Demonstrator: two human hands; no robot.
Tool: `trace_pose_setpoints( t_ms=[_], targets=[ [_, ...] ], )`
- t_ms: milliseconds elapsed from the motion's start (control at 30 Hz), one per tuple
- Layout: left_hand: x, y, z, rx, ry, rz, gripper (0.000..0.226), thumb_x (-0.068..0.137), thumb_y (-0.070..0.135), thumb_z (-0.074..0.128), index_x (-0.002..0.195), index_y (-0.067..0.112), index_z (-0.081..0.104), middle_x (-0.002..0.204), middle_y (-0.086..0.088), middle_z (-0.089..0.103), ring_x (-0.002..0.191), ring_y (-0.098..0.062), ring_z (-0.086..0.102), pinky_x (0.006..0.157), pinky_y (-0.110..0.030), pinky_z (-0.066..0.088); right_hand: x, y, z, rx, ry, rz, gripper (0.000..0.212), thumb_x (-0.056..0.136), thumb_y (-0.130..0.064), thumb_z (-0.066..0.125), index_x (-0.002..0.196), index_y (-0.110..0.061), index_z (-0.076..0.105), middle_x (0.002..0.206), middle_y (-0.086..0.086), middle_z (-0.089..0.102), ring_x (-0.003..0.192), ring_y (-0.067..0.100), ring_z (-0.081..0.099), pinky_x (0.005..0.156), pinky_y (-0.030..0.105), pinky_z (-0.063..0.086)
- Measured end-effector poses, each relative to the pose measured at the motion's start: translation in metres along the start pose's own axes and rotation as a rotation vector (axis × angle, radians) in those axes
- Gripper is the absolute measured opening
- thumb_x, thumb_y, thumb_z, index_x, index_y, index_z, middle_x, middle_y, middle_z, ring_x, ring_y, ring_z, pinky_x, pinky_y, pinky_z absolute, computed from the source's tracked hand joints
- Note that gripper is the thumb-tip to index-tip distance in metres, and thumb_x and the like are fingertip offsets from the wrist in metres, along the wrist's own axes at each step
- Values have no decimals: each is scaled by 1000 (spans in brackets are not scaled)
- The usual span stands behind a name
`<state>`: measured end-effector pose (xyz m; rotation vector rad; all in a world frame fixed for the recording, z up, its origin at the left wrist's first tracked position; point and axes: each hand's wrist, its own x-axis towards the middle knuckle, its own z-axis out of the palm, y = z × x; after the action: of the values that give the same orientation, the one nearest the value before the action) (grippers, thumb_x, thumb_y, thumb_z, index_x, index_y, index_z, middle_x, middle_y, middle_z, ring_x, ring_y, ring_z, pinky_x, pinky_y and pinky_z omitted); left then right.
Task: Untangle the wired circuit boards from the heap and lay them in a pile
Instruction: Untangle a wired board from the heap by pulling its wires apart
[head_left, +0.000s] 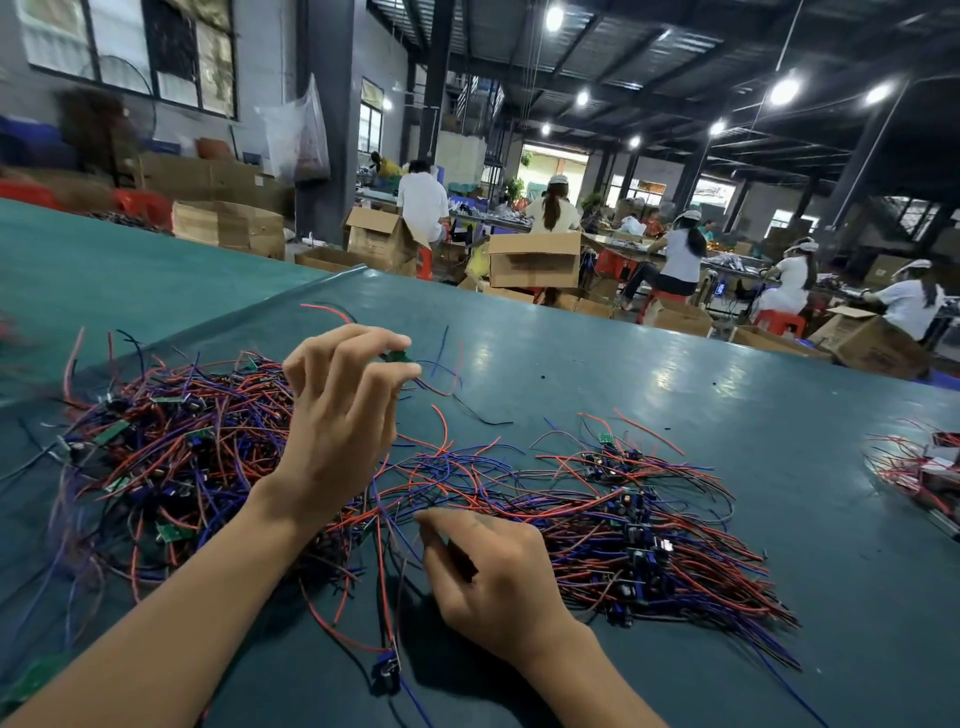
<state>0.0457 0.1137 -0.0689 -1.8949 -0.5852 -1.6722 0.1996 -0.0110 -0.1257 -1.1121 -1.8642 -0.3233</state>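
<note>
Over one heap (171, 457) beside one pile (639, 530), left hand (337, 415) pinches one board (399, 357), right hand (493, 566) wires (402, 514).

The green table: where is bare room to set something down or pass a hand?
Free: the wide far stretch of table beyond both piles, and the strip between the laid pile and the small bundle at the right edge. Crowded: the tangled heap at left, and the middle, where the left hand holds a circuit board and the right hand pinches wires.
</note>
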Motion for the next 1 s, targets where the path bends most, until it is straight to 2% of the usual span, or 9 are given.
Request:
trace_pose_setpoints(
  t_ms=[100,267,333,400,533,633,700,800,1000],
  targets=[
    [7,14,3,-295,-45,-18,20,99,14,64,118,14,55,117,-4,59,102,-21,58,95,-31,40,1,4,-3,30,118,3,20,88,-13,68,105,-9,76,89,0,77,76,13,72,67,24,56],
    [10,47,11,-859,-218,-740,29,94,34,69,121,23,65,89,8,66,72,-13,64,69,-27,54,6,10,-11,-18,285,205,19,91,-15,66,105,-11,78,96,-4,78,85,6,72,80,18,54],
    [11,51,15,-1046,-254,-1005,25,86,34,75,107,20,73,78,7,66,66,-10,59,64,-29,51,8,10,-13,85,333,359,15,88,-14,66,98,-13,78,85,-9,76,75,3,68,72,18,52],
    [11,52,18,-1264,-264,-1296,27,77,36,79,94,15,77,75,2,63,63,-11,53,64,-30,45,12,11,-15,380,389,570,15,88,-17,63,90,-15,78,68,-7,69,59,7,59,58,21,46],
    [12,51,19,-1489,-518,-1635,37,80,42,73,97,9,72,74,2,63,55,-6,55,50,-20,46,15,19,-27,771,335,822,19,94,-8,63,92,-14,81,54,6,56,44,15,42,41,20,32],
    [11,51,16,-1534,-731,-1699,35,80,43,70,95,12,71,73,1,68,56,-8,63,48,-19,49,17,23,-36,924,239,891,21,96,-11,60,95,-13,81,57,11,56,40,17,41,37,19,25],
    [7,52,14,-1543,-843,-1657,36,81,44,72,98,12,72,82,-3,73,66,-12,69,55,-22,54,19,23,-39,958,237,900,16,92,-21,68,97,-12,81,57,10,56,39,17,41,37,19,25],
    [3,55,11,-1564,-1014,-1536,32,87,45,71,97,15,77,93,-8,75,78,-16,72,63,-24,56,22,21,-39,964,218,935,31,77,-38,82,97,-14,81,54,5,52,39,14,39,37,19,26],
    [2,58,7,-1704,-1157,-1381,28,97,38,64,110,17,76,112,-17,74,95,-23,74,74,-27,57,20,22,-41,1011,158,1006,37,74,-41,83,97,-12,81,64,8,51,44,14,37,40,18,23]
  ],
)
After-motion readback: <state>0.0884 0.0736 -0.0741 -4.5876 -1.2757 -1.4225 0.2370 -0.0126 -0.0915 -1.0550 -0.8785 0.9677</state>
